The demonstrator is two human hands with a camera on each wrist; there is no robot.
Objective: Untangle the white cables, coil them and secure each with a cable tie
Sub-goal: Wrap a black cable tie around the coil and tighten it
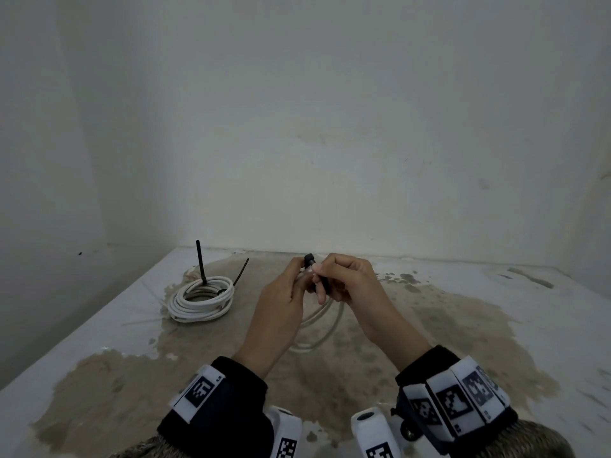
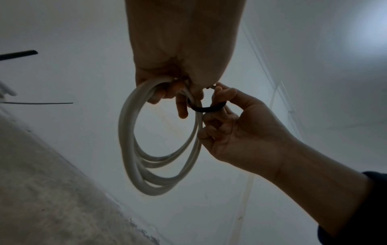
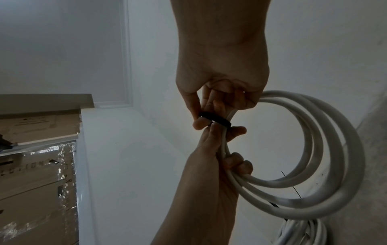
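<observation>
Just below the middle of the head view, both hands meet above the stained tabletop [image 1: 429,325], working on one coil [image 2: 134,149] of white cable. The left hand [image 1: 281,305] is clenched round the gathered loops at the coil's top, and the rest of the coil hangs free beneath the fingers. The right hand [image 1: 347,282] pinches a black tie [image 2: 206,108] wrapped round the same bundle, just beside the left fingers; thumb and forefinger grip the strap, and its head pokes up between the two hands. In the right wrist view the tie forms a dark band [image 3: 215,120] round the strands where the hands touch. To the left of the hands in the head view, a second coil [image 1: 200,302] lies flat on the tabletop, bound with black ties [image 1: 201,262] whose tails stick up. Cardboard boxes [image 3: 37,165] show at the left of the right wrist view.
</observation>
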